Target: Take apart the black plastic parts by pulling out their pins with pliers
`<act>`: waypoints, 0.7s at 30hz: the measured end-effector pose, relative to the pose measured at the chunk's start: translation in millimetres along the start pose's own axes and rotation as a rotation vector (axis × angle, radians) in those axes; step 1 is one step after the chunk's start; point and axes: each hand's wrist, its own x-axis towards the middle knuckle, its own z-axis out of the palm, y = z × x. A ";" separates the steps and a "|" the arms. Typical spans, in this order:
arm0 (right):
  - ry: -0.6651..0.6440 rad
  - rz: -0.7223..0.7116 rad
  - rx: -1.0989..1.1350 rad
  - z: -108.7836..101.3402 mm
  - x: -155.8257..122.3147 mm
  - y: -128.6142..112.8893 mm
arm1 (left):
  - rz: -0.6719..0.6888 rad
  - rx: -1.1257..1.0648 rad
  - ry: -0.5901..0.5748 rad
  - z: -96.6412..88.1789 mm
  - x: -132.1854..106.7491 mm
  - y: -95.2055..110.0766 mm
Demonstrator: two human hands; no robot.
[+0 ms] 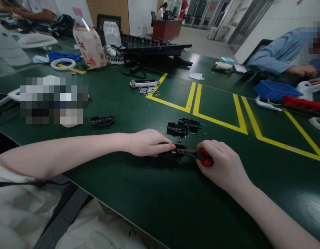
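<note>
My left hand (149,143) is closed around a black plastic part (172,154) low over the green table. In my right hand (219,162) is a pair of pliers (189,153) with red handles, my fingers wrapped round the grips. The pliers' jaws reach to the right end of the black part; whether they clamp something small there I cannot tell. Just beyond lie two similar black parts (177,128), with a few small metal pins (179,139) beside them. Another black part (102,120) rests farther left.
Yellow tape (219,121) marks areas on the green table (154,193). A white-and-black device (144,83) lies with small metal pieces. A pink-labelled bottle (91,45), a white ring (63,64) and a long black frame (154,50) stand behind. A co-worker's blue sleeve (276,52) is at right, near a blue bin (276,90).
</note>
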 end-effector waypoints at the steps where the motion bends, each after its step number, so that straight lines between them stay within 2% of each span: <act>1: 0.001 0.001 -0.008 -0.7 0.4 -0.8 | -0.015 -0.027 -0.017 -0.6 -0.2 0.0; 6: 0.043 -0.036 -0.059 -4.1 2.3 -5.7 | -0.066 -0.230 -0.090 -3.0 -1.1 -1.3; 12: 0.090 -0.069 -0.087 -4.8 2.4 -7.1 | -0.048 -0.457 -0.142 -1.8 0.4 -5.2; 17: 0.074 -0.042 -0.067 -3.2 2.0 -5.5 | -0.047 -0.454 -0.139 -1.5 0.3 -6.0; 21: 0.044 -0.017 -0.034 -2.7 1.4 -4.2 | -0.016 -0.278 -0.075 0.6 -0.3 -4.5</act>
